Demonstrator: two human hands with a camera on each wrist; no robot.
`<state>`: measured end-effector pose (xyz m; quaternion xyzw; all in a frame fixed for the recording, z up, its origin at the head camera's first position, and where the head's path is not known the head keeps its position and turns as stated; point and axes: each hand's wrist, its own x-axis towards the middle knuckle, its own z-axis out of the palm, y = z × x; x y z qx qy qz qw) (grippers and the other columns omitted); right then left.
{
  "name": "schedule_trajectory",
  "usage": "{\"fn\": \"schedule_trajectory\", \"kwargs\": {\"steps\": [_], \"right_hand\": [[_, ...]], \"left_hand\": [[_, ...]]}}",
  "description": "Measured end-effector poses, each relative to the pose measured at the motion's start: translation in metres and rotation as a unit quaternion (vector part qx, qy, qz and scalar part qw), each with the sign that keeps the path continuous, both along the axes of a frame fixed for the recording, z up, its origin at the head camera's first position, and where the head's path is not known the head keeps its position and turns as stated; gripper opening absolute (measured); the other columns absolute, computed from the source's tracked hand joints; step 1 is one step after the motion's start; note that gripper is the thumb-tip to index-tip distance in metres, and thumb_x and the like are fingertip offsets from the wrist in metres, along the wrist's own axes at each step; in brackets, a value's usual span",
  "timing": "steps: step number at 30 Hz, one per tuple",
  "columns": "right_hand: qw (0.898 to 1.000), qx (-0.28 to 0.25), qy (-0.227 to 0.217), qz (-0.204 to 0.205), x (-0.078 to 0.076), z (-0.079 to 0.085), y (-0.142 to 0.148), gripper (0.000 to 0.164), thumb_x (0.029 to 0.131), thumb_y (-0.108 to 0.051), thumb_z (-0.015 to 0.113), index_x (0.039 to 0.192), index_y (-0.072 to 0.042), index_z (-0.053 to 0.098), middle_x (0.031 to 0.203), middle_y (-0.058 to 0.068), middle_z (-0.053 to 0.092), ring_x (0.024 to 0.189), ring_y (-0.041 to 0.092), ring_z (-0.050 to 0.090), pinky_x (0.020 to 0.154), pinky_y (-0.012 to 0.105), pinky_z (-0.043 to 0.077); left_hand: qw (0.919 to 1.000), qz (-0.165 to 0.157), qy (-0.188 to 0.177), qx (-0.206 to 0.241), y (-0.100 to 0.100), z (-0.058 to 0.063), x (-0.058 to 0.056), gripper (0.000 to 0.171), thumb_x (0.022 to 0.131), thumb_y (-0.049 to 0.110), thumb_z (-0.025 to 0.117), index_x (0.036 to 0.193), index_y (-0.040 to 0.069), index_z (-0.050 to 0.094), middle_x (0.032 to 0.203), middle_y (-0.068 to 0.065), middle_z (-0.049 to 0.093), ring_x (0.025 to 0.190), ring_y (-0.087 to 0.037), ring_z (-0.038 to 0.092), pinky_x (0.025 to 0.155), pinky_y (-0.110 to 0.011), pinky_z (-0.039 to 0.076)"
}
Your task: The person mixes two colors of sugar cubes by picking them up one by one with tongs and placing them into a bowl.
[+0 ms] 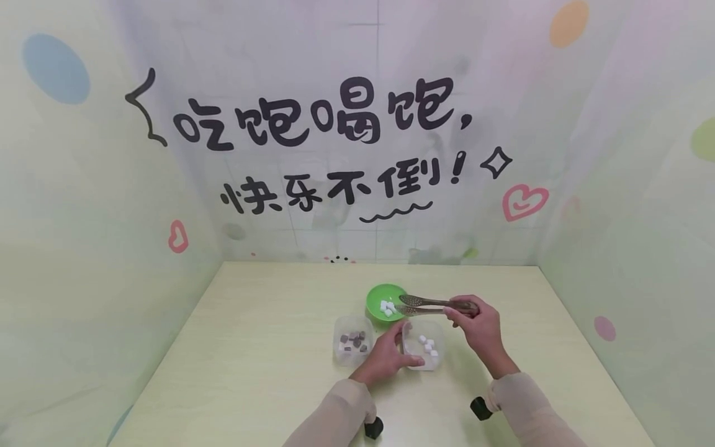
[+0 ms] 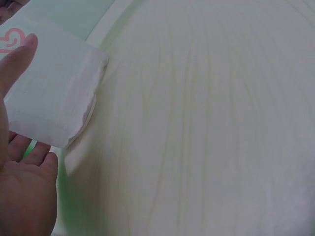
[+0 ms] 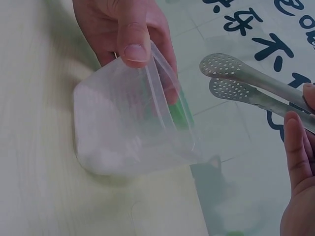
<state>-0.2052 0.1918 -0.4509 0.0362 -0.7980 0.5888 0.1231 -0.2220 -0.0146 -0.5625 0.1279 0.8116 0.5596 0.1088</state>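
My left hand (image 1: 384, 355) grips a clear plastic container (image 1: 439, 332) by its left side, thumb at the near edge and fingers at the far side. Several white cubes (image 1: 427, 345) lie inside it. In the right wrist view the container (image 3: 110, 123) shows cloudy walls. My right hand (image 1: 485, 329) holds metal tongs (image 1: 412, 301) with perforated ends, which point left over the right rim of a green bowl (image 1: 382, 292). The tong ends stand slightly apart with nothing seen between them in the right wrist view. More white cubes (image 1: 386, 307) sit in the bowl.
Left of my left hand stands a second clear container (image 1: 337, 357) with several brownish-purple cubes (image 1: 357, 341). The pale wooden table (image 1: 268, 372) meets a printed backdrop (image 1: 335, 242) at the back and sides. A black device (image 1: 481, 408) hangs at my right wrist.
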Motion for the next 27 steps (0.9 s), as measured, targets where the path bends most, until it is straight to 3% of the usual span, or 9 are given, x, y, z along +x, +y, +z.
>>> {"fn": "schedule_trajectory", "kwargs": {"steps": [10,16,27], "right_hand": [[1.0,0.003,-0.018,-0.007,-0.011,-0.036,0.025,0.031,0.084,-0.008,0.078,0.109,0.006,0.068,0.082,0.013,0.075,0.059,0.006,0.065,0.057,0.019,0.057],[1.0,0.013,-0.011,-0.003,-0.005,-0.038,0.031,0.029,0.084,-0.012,0.079,0.106,0.004,0.068,0.078,0.004,0.075,0.06,0.01,0.067,0.057,0.021,0.058],[0.999,0.05,-0.004,0.001,0.001,-0.043,0.04,0.025,0.084,-0.01,0.079,0.105,0.002,0.069,0.083,0.006,0.075,0.061,0.006,0.066,0.058,0.022,0.058]], "left_hand": [[1.0,0.004,-0.005,0.005,0.002,-0.001,0.0,0.098,0.074,0.027,0.087,0.155,0.014,0.033,0.154,-0.014,0.046,0.144,-0.038,0.04,0.121,-0.051,0.034],[0.9999,0.007,-0.012,0.003,0.002,-0.001,0.0,0.102,0.074,0.027,0.088,0.156,0.011,0.03,0.156,-0.016,0.042,0.145,-0.039,0.04,0.121,-0.05,0.034],[0.9998,0.005,-0.014,0.013,0.002,0.003,0.002,0.101,0.074,0.025,0.087,0.156,0.013,0.03,0.155,-0.017,0.043,0.145,-0.038,0.04,0.121,-0.049,0.034]]}}
